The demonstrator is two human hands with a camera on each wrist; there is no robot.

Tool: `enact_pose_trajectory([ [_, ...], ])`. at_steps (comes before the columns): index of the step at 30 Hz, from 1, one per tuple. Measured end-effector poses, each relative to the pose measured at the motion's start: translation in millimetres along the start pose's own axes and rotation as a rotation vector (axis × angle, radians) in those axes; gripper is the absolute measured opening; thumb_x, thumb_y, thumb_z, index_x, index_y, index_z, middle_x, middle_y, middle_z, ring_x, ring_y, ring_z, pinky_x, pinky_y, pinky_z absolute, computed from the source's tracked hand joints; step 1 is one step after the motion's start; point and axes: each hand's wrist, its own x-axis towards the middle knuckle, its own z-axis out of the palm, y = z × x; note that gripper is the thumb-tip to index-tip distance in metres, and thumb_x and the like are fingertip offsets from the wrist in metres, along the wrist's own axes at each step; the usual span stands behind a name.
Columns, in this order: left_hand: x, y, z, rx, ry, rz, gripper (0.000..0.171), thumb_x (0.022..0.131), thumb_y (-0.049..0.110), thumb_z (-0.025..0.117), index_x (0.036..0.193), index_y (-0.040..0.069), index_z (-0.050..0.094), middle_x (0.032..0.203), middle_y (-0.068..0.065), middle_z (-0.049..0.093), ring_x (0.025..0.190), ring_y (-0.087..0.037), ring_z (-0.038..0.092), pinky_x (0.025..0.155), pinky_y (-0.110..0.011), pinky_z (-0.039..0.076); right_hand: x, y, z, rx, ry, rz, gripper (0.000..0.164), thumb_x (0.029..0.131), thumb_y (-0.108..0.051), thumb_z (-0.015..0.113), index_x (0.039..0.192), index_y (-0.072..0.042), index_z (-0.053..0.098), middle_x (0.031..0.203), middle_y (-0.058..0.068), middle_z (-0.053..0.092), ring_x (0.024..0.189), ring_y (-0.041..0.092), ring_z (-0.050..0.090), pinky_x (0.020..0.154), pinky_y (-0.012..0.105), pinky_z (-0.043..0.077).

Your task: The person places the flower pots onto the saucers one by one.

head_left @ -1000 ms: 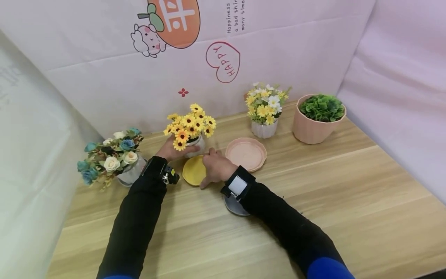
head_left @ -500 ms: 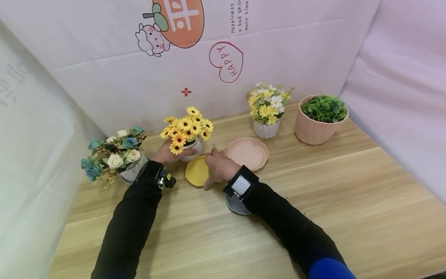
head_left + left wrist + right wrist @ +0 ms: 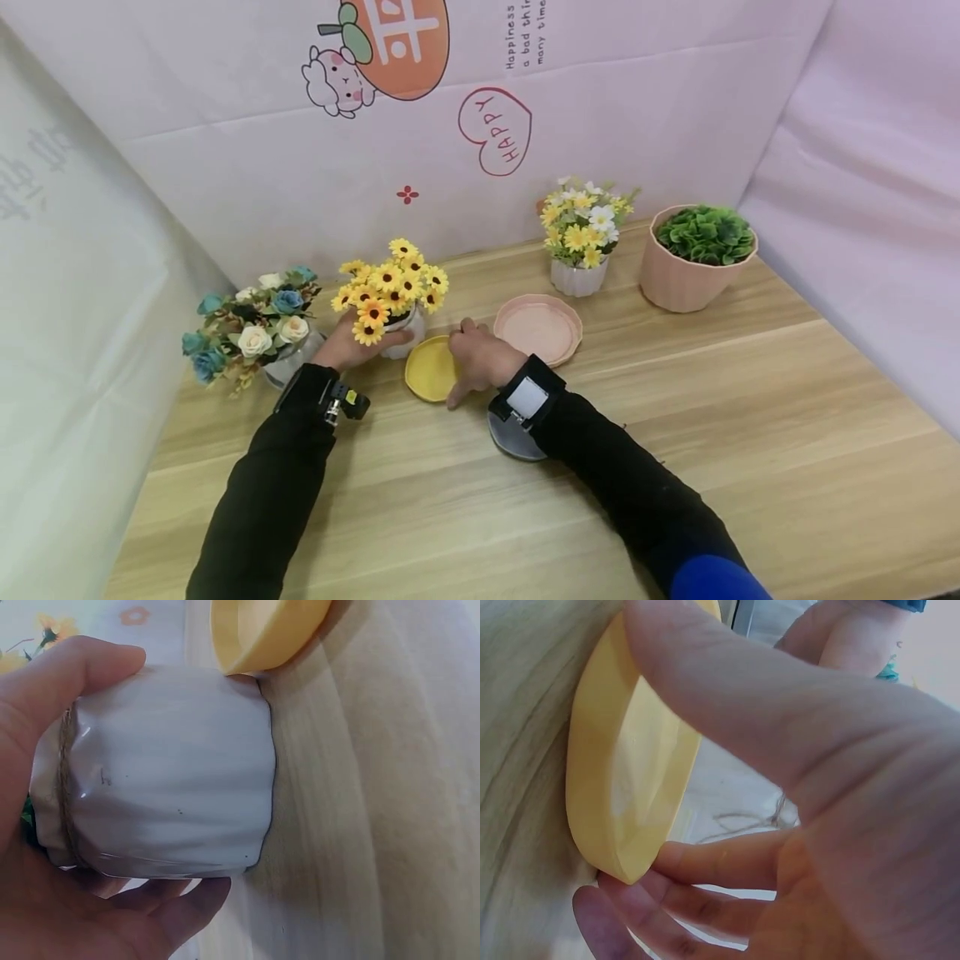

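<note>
My left hand (image 3: 352,343) grips a white fluted flowerpot (image 3: 172,772) of yellow artificial sunflowers (image 3: 390,287). In the left wrist view, the thumb lies along one side of the pot and the fingers curl round the opposite side; twine circles the pot near its top. Just right of the pot is a yellow plant saucer (image 3: 430,369), low at the table. My right hand (image 3: 483,360) holds this saucer by its right side, the thumb at one end of the rim and fingertips at the other, as the right wrist view shows.
A pink saucer (image 3: 572,348) lies beyond the right hand, and a grey saucer (image 3: 513,437) sits partly under the right wrist. Potted roses (image 3: 255,340) stand at the left. Potted daisies (image 3: 576,237) and a pink planter (image 3: 678,279) stand at the back right, before a cloth backdrop (image 3: 615,108).
The left hand has carried the sunflower pot left and slightly nearer, widening its distance from the pink saucer. The right hand keeps its hold on the yellow saucer. The head view has shifted slightly.
</note>
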Motion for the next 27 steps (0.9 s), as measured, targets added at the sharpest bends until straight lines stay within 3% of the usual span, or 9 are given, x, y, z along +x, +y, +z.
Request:
enact_pose_trajectory([
  [6,-12.5,-5.3,-1.6,-0.012,-0.002,0.046,0.099,0.096,0.041,0.078,0.171,0.018,0.018,0.177,-0.011,0.022,0.164,-0.036,0.021,0.134,-0.059,0.019,-2,2,0,-0.017,-0.008,-0.015,0.094,0.073,-0.044,0.098,0.145,0.000,0.057,0.141,0.020,0.053,0.126,0.033,0.053,0.107,0.044,0.055],
  [12,-25.9,-10.2,-0.5,-0.039,0.017,0.007,0.100,0.095,0.044,0.078,0.170,0.016,0.020,0.176,-0.013,0.027,0.163,-0.037,0.024,0.132,-0.060,0.022,-3,3,0,-0.030,-0.014,-0.038,0.091,0.074,-0.044,0.098,0.142,0.001,0.058,0.138,0.020,0.053,0.122,0.031,0.054,0.106,0.042,0.054],
  [19,-35.1,-15.5,2.6,-0.080,0.037,0.048,0.092,0.095,0.037,0.080,0.168,0.015,0.029,0.172,-0.013,0.035,0.160,-0.037,0.031,0.131,-0.059,0.026,-4,4,0,-0.041,-0.018,-0.057,0.090,0.074,-0.044,0.097,0.141,0.002,0.058,0.135,0.018,0.054,0.120,0.030,0.054,0.105,0.042,0.053],
  [27,-45.7,-20.8,3.5,-0.057,0.054,0.027,0.096,0.092,0.045,0.081,0.166,0.012,0.030,0.170,-0.015,0.038,0.158,-0.038,0.035,0.130,-0.059,0.029,-11,1,2,-0.054,-0.031,-0.058,0.094,0.073,-0.044,0.098,0.144,0.002,0.056,0.136,0.018,0.053,0.118,0.029,0.053,0.104,0.042,0.054],
])
